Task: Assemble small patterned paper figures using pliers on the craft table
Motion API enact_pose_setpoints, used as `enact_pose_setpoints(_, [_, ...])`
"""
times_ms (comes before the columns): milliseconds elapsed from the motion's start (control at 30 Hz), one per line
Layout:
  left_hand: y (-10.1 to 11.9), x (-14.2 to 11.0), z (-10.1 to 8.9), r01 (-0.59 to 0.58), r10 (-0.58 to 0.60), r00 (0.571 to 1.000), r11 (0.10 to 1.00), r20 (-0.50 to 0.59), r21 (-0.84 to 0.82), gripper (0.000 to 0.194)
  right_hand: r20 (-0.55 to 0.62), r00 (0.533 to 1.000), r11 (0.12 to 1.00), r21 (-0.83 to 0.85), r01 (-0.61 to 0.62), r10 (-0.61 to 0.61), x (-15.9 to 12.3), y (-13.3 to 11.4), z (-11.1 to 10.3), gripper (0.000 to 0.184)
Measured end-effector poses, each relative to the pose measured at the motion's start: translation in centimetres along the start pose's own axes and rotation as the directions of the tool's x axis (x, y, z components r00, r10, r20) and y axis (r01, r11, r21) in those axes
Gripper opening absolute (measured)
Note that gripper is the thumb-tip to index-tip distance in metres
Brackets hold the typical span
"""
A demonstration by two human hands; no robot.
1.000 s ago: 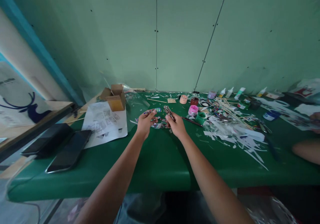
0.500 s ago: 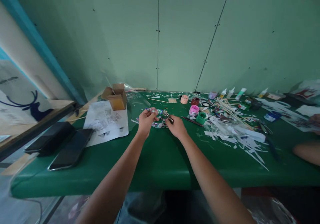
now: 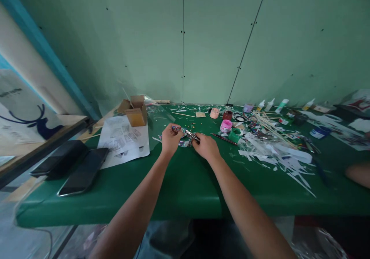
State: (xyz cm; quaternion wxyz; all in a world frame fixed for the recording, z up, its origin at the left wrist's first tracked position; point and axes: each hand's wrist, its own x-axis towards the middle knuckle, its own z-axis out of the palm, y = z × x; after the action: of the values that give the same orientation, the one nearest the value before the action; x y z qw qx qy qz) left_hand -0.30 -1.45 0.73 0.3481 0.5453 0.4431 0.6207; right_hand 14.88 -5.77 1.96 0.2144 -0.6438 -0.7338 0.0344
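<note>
My left hand [image 3: 171, 138] pinches a curved, multicoloured patterned piece [image 3: 184, 143], which loops below and between my hands just over the table. In my right hand [image 3: 207, 146] is a small shiny metal tool that looks like nail clippers [image 3: 190, 134]. Its silver end points left and touches or overlaps the upper edge of the patterned piece; I cannot tell whether its jaws are around it. My fingers hide part of both things. Small bits [image 3: 193, 125] lie on the green table just beyond.
Paint jars, a pink one [image 3: 226, 126] and a green one [image 3: 236, 135], stand right of my hands. Farther right lie paper strips [image 3: 271, 153] and thin sticks [image 3: 267, 125]. Left are printed sheets [image 3: 123, 143], a cardboard box [image 3: 137, 114] and a phone [image 3: 83, 170]. Another person's arm [image 3: 358, 174] shows far right.
My left hand has turned, its fingers curling more over the patterned piece. The metal tool now lies flatter, its tip farther left against the piece. The view has shifted slightly.
</note>
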Motion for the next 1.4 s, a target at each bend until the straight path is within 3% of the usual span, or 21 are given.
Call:
enact_pose_setpoints(100, [0.2, -0.2, 0.2, 0.04, -0.039, 0.999, 0.999, 0.037, -0.011, 0.018, 0.001, 1.0, 0.998, 0.057, -0.006, 0.006, 0.1, 0.1, 0.2, 0.018])
enact_pose_setpoints(267, [1.0, -0.4, 0.6, 0.225, -0.208, 0.974, 0.942, 0.093, -0.25, 0.022, 0.058, 0.998, 0.934, 0.358, -0.013, -0.008, 0.6, 0.4, 1.1, 0.021])
enact_pose_setpoints(433, [1.5, -0.6, 0.6, 0.247, -0.225, 0.969, 0.923, 0.106, -0.296, 0.026, 0.129, 0.992, 0.878, 0.475, -0.054, -0.009, 0.9, 0.6, 1.4, 0.023])
enact_pose_setpoints(633, [1.7, -0.7, 0.6, 0.237, -0.222, 0.971, 0.929, 0.085, -0.286, 0.027, 0.126, 0.992, 0.894, 0.445, -0.055, -0.002, 0.8, 0.5, 1.2, 0.022])
enact_pose_setpoints(967, [1.9, -0.7, 0.6, 0.262, -0.244, 0.965, 0.93, 0.101, -0.257, 0.031, 0.067, 0.997, 0.975, 0.214, -0.056, 0.043, 0.5, 0.2, 0.6, 0.019])
enact_pose_setpoints(1400, [1.6, -0.7, 0.5, 0.261, -0.237, 0.964, 0.931, 0.121, -0.256, 0.032, 0.06, 0.998, 0.966, 0.256, -0.043, 0.028, 0.5, 0.2, 0.6, 0.02])
